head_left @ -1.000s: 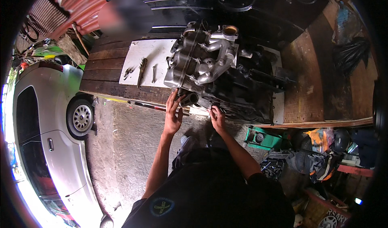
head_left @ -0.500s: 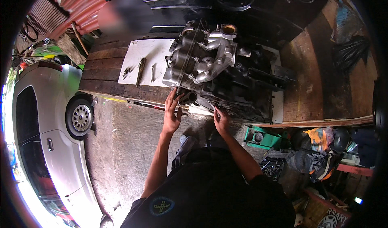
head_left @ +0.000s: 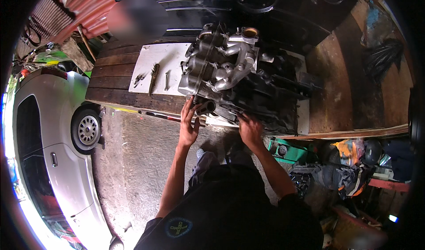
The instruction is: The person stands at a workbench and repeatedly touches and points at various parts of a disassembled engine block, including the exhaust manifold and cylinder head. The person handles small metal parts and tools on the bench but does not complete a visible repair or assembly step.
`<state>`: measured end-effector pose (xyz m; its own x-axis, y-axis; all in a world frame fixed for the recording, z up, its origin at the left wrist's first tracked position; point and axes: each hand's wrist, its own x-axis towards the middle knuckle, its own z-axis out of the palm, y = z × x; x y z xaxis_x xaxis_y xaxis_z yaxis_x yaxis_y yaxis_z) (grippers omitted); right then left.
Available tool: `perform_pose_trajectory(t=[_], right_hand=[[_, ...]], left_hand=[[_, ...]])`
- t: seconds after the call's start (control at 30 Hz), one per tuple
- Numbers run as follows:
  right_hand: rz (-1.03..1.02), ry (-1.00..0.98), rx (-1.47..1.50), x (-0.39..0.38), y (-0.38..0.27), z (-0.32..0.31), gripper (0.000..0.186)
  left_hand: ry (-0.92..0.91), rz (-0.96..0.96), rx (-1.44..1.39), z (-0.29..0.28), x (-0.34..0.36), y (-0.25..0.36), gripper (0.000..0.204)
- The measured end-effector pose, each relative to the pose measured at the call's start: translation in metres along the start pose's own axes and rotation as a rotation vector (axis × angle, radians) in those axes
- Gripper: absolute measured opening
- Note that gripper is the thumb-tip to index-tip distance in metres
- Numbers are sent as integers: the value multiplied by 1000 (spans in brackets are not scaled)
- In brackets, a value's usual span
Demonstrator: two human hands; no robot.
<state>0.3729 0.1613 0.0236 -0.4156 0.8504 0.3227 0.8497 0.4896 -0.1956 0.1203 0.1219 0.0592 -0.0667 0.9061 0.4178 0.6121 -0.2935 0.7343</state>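
Fingers of the person's left hand stand loosely spread in the head view, the thumb well apart from the rest. The fingertips reach up to the near left corner of a silver engine assembly, beside a dark cylindrical part with holes in its end; whether they touch that part cannot be told, and nothing is clasped between finger and thumb. The right hand is palm down at the near edge of the assembly's black lower section, its fingers bent forward and close together. The tips are too dark to show how far they are open or whether they hold anything.

The engine assembly lies on a wooden table, its curved pipes upward. To its left, a white board bears a brush, a wrench and a small cluster of dark pieces. A silver car stands at far left, and a green jack sits on the floor below the table, right of the right forearm.
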Motion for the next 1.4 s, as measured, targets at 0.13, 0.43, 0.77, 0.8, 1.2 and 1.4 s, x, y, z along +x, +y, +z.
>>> perform_pose_trajectory(t=[0.13, 0.43, 0.77, 0.8, 1.2, 1.4], right_hand=[[-12, -193, -100, 27, -24, -30, 29], [177, 88, 448, -17, 4, 23, 20], [261, 87, 423, -17, 2, 32, 24], [261, 77, 415, -17, 1, 29, 25], [205, 140, 392, -19, -1, 21, 28], [215, 145, 273, -24, 6, 38, 30]], left_hand=[[9, -26, -24, 2, 0, 2, 54], [33, -11, -25, 6, -1, -1, 56], [26, -22, -6, 2, 1, 3, 59], [29, -24, -9, 3, 1, 2, 59], [32, -11, -15, 3, 0, 0, 60], [8, -7, -4, 1, 2, 3, 60]])
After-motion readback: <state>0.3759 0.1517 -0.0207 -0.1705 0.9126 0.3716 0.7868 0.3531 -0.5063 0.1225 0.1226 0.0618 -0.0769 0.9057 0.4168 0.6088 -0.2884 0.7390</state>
